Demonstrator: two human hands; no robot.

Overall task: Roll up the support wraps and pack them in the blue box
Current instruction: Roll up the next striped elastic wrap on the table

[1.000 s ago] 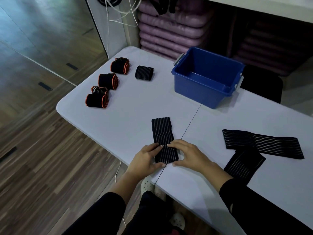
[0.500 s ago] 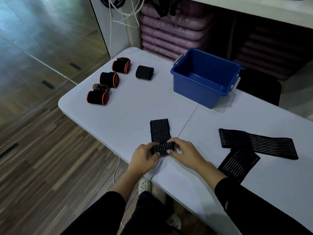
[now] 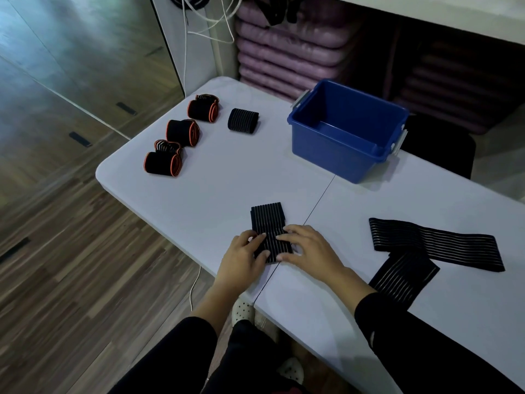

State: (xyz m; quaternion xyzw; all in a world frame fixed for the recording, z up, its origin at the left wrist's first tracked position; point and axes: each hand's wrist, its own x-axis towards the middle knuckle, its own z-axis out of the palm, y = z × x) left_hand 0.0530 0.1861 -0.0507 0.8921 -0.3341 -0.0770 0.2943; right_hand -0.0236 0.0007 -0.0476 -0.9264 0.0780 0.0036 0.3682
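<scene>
Left hand (image 3: 244, 254): fingers curled over the rolled near end of the striped wrap (image 3: 268, 223), thumb tucked at the near edge. Right hand (image 3: 309, 248): fingers laid across the same roll from the other side, thumb low against it. Both hold the roll between them. The unrolled tail lies flat on the table (image 3: 227, 183), pointing away from the person.

Handling, judged: light, soft, stretchy ribbed fabric. It will spring open if released and skew if one side runs ahead. Best held at both ends of the roll, with even pressure and the tail kept straight.

Around: two flat wraps (image 3: 434, 243) crossed to the right, well apart, not yet rolled. Far left, three orange-edged rolls (image 3: 182, 132) and one rolled black wrap (image 3: 243, 120), all outside the box. Blue box (image 3: 341, 155) stands open beyond the work, and what shows of its inside looks empty. Table between roll and box is bare, so nothing blocks the carry. Purple mats (image 3: 284, 52) and cables (image 3: 210, 21) are behind, off the table.
</scene>
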